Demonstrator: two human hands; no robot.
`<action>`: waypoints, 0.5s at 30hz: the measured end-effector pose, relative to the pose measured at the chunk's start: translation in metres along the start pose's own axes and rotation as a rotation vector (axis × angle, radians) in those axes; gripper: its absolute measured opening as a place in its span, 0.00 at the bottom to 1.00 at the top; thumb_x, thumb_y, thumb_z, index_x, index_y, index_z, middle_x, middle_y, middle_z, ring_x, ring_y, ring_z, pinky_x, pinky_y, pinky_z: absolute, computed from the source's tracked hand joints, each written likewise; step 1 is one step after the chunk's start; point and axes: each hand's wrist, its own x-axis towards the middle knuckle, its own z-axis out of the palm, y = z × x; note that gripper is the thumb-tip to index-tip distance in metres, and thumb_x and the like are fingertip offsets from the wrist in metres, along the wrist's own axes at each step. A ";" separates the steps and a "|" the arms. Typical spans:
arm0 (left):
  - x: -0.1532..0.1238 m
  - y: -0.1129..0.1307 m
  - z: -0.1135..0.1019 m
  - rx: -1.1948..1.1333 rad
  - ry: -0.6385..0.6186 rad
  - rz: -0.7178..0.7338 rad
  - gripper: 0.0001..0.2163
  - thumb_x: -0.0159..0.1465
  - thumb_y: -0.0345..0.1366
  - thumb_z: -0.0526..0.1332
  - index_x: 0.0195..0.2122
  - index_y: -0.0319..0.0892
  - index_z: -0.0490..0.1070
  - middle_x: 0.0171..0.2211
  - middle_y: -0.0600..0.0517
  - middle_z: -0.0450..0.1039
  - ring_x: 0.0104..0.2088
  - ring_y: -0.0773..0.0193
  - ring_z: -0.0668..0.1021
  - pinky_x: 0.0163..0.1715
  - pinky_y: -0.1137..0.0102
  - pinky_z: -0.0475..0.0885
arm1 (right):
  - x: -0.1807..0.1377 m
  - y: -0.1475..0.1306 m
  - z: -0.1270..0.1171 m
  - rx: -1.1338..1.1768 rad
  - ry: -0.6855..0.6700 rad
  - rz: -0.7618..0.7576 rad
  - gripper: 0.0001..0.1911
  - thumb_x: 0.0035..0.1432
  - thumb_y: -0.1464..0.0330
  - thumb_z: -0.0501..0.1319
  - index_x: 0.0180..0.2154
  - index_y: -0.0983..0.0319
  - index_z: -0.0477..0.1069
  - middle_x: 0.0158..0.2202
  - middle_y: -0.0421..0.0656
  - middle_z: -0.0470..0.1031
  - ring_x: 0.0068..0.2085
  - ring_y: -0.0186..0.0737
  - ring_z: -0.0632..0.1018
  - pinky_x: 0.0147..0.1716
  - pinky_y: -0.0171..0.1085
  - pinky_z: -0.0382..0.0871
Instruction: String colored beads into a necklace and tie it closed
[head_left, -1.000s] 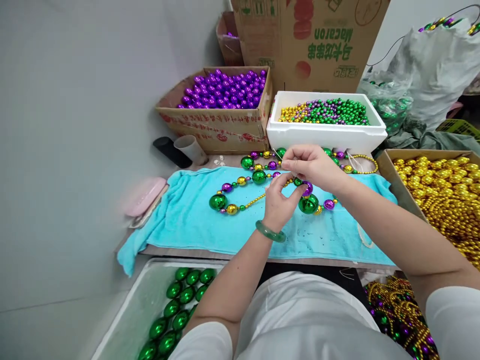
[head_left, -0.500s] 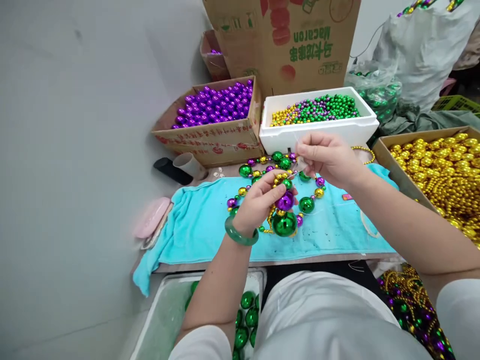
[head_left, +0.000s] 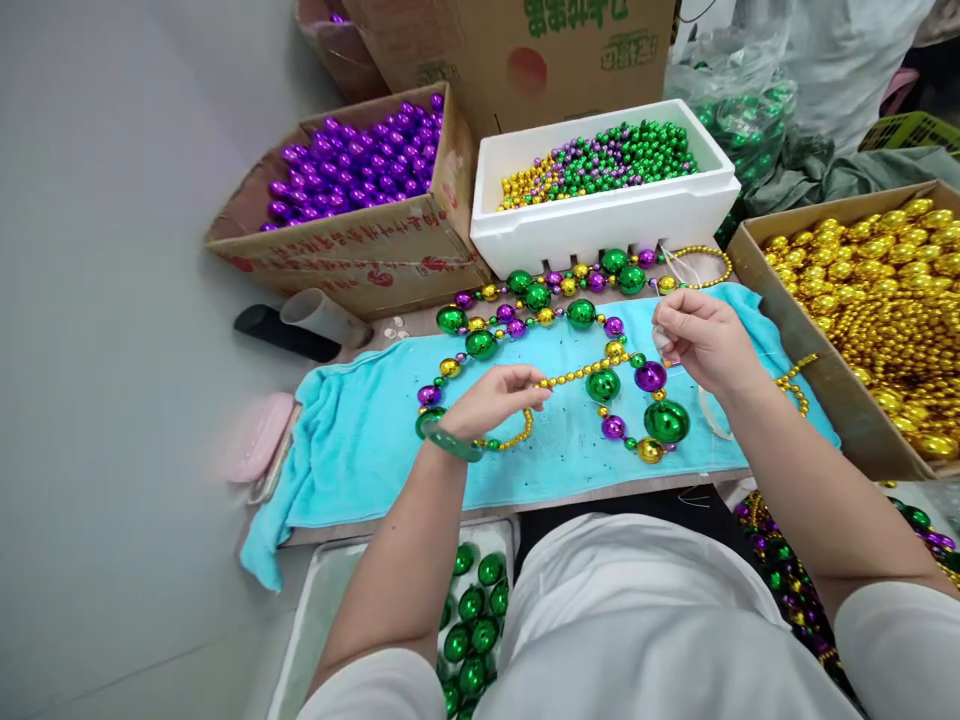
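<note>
My left hand [head_left: 501,402] pinches a string of small gold beads [head_left: 577,373] above the turquoise towel. That string runs right to a bead necklace [head_left: 666,422] of large green, purple and gold balls, which hangs or lies in a loop. My right hand [head_left: 701,332] is closed at the fingertips, raised right of the loop. A fine thread [head_left: 657,292] shows at its fingers; a small whitish bit beneath them is too small to name. Behind, more of the beaded strand [head_left: 481,345] lies in curves across the towel. A green bangle [head_left: 450,440] circles my left wrist.
A carton of purple balls [head_left: 345,250], a white foam box [head_left: 600,222] of small mixed beads and a carton of gold beads [head_left: 832,400] border the towel [head_left: 360,440]. A cup [head_left: 322,318] stands at left. Below the table edge, a tray [head_left: 319,600] holds green balls.
My hands have moved apart, the left one leftward, drawing the gold string out between them. The bunched large balls have left my left hand's grasp. The view has tilted downward.
</note>
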 end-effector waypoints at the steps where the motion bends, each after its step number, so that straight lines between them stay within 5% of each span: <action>1: -0.001 0.001 -0.005 -0.048 0.088 0.024 0.10 0.55 0.41 0.65 0.31 0.40 0.74 0.22 0.55 0.70 0.24 0.69 0.72 0.27 0.72 0.69 | -0.001 0.002 -0.002 0.007 -0.005 0.010 0.12 0.49 0.63 0.67 0.27 0.62 0.66 0.18 0.34 0.64 0.19 0.27 0.66 0.16 0.29 0.55; 4: 0.001 0.008 -0.010 -0.139 0.306 0.116 0.11 0.57 0.44 0.63 0.37 0.43 0.74 0.19 0.58 0.63 0.19 0.72 0.66 0.22 0.74 0.67 | -0.002 0.009 0.003 0.005 -0.057 0.026 0.12 0.50 0.62 0.67 0.27 0.62 0.66 0.19 0.35 0.65 0.20 0.27 0.66 0.16 0.30 0.56; 8: 0.012 0.013 -0.004 -0.052 0.409 0.154 0.10 0.58 0.44 0.63 0.34 0.43 0.74 0.18 0.58 0.60 0.18 0.73 0.61 0.16 0.76 0.58 | -0.003 0.006 0.016 -0.063 -0.132 -0.044 0.11 0.53 0.62 0.65 0.28 0.62 0.67 0.19 0.35 0.65 0.20 0.27 0.66 0.17 0.30 0.57; 12: 0.014 0.011 -0.005 -0.055 0.332 0.126 0.12 0.57 0.45 0.63 0.37 0.43 0.75 0.20 0.56 0.63 0.18 0.73 0.63 0.17 0.76 0.60 | -0.003 -0.001 0.010 -0.151 -0.116 -0.067 0.10 0.53 0.64 0.65 0.27 0.62 0.68 0.17 0.34 0.63 0.18 0.26 0.63 0.17 0.30 0.56; 15: 0.011 0.014 -0.002 0.052 0.212 0.130 0.16 0.56 0.44 0.65 0.43 0.44 0.74 0.29 0.52 0.71 0.27 0.68 0.72 0.26 0.72 0.70 | -0.001 0.002 0.001 -0.120 -0.050 -0.021 0.10 0.51 0.64 0.65 0.27 0.62 0.67 0.17 0.34 0.63 0.17 0.26 0.63 0.15 0.30 0.54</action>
